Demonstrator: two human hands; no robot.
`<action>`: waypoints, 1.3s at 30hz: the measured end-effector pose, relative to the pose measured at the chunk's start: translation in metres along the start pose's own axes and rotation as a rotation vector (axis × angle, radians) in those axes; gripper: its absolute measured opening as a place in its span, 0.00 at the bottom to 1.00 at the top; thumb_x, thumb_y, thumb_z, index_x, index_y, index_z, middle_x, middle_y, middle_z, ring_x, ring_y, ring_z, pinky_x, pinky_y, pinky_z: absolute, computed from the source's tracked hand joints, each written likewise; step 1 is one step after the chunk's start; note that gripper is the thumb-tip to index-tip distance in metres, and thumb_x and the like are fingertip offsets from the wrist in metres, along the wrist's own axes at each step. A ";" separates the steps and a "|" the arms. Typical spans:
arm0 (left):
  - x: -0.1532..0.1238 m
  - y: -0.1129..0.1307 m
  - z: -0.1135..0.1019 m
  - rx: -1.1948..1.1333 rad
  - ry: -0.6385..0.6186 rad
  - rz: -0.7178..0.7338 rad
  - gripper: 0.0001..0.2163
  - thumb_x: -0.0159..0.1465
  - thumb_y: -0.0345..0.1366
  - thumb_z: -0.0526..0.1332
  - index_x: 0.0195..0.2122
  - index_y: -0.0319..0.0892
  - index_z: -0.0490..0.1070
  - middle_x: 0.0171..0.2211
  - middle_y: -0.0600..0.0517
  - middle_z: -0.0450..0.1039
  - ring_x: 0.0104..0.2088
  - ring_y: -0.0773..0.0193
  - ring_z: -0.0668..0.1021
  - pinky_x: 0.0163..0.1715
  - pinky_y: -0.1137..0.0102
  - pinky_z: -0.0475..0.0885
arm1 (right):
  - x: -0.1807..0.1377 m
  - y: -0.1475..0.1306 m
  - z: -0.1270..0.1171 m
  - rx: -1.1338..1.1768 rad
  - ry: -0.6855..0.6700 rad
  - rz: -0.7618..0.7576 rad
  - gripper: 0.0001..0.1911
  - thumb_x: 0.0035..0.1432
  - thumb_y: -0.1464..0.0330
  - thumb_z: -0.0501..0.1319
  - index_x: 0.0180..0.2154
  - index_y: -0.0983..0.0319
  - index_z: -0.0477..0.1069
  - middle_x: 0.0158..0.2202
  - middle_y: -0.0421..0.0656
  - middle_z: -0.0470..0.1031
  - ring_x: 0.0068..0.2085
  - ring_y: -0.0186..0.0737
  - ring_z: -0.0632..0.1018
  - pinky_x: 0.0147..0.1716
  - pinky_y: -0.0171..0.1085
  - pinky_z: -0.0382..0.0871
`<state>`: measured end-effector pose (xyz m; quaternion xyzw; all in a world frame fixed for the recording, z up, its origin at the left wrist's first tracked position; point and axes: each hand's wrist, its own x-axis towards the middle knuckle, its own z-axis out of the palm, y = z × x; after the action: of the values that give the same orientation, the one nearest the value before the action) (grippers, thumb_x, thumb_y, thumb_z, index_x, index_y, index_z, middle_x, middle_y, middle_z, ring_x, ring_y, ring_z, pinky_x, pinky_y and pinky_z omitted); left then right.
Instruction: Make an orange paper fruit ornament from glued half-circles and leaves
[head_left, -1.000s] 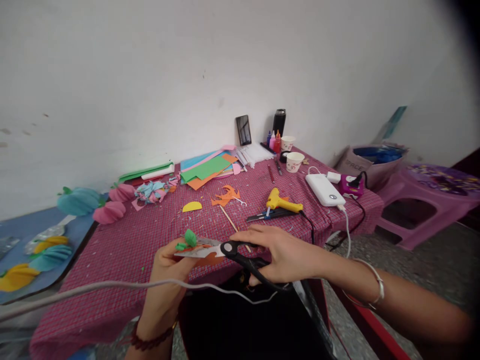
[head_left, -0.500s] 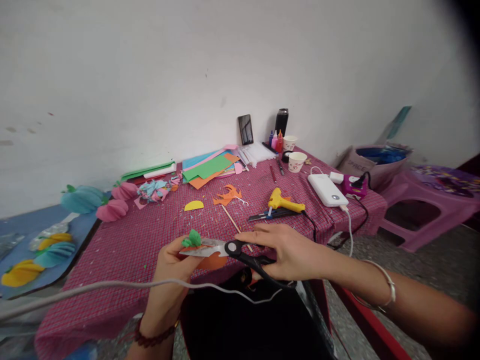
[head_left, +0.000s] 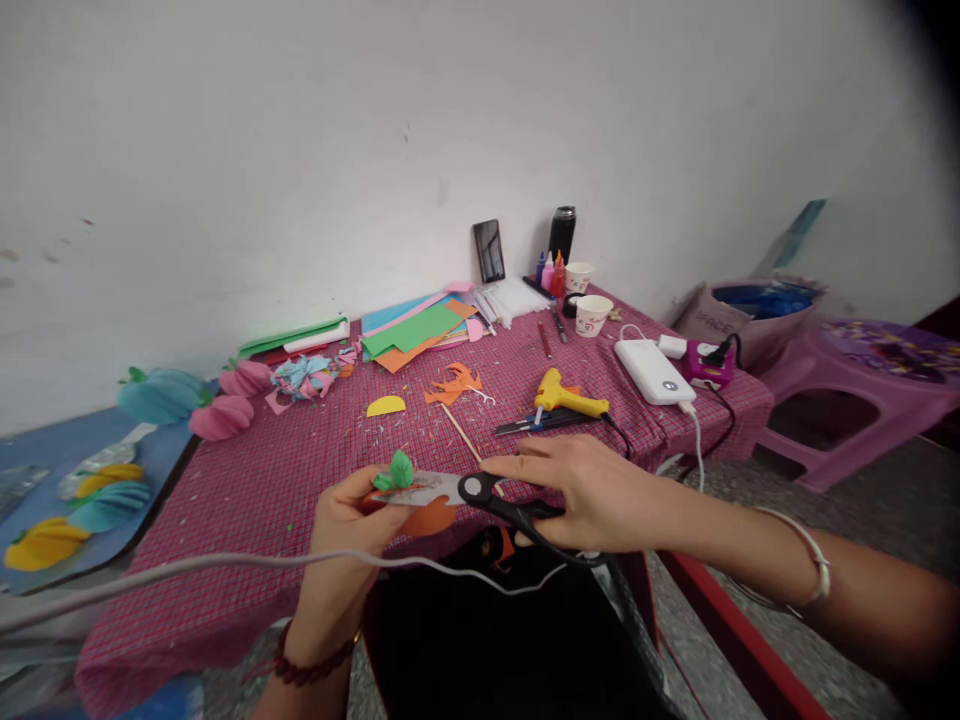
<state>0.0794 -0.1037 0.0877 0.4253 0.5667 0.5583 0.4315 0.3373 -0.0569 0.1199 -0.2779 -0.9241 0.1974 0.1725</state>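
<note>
Black-handled scissors [head_left: 514, 517] are gripped in my right hand [head_left: 589, 490], fingers through the handle loops. Their blades point left, toward my left hand [head_left: 349, 520]. Between its thumb and fingers my left hand pinches an orange paper piece [head_left: 431, 517] with a crumpled green paper leaf [head_left: 397, 472] on top. The blades lie across the orange paper close to the green leaf; whether they are cutting into it I cannot tell. Part of the orange paper is hidden by the blades and my thumb.
Beyond my hands lie a wooden stick [head_left: 460, 432], a yellow glue gun [head_left: 566, 397], orange scraps [head_left: 454, 384] and a yellow half-circle [head_left: 386, 405]. Coloured sheets [head_left: 420, 330] and a power bank [head_left: 654, 372] are farther back. Paper pumpkins [head_left: 223, 417] stand left. A white cable [head_left: 262, 562] crosses my left wrist.
My hands, the scissors and the orange piece have shifted slightly right. The green leaf has turned a little and sits more upright. The camera view has moved slightly.
</note>
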 end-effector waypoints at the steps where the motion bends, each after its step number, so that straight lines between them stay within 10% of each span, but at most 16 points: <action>1: 0.001 0.000 0.000 -0.014 -0.009 -0.012 0.08 0.46 0.27 0.70 0.29 0.40 0.80 0.26 0.52 0.81 0.27 0.62 0.81 0.29 0.71 0.77 | 0.000 -0.001 -0.001 -0.001 -0.003 0.003 0.30 0.53 0.69 0.62 0.59 0.56 0.66 0.43 0.47 0.75 0.40 0.45 0.77 0.40 0.40 0.67; 39: -0.004 0.007 -0.001 -0.112 -0.092 -0.004 0.07 0.46 0.29 0.73 0.27 0.42 0.80 0.26 0.53 0.82 0.25 0.61 0.82 0.29 0.71 0.79 | 0.001 0.002 0.004 0.302 -0.038 -0.048 0.33 0.52 0.65 0.70 0.59 0.59 0.66 0.46 0.45 0.75 0.43 0.41 0.76 0.43 0.38 0.67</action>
<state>0.0798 -0.1075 0.0944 0.4245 0.5151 0.5682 0.4813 0.3356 -0.0558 0.1154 -0.2228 -0.8934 0.3352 0.1995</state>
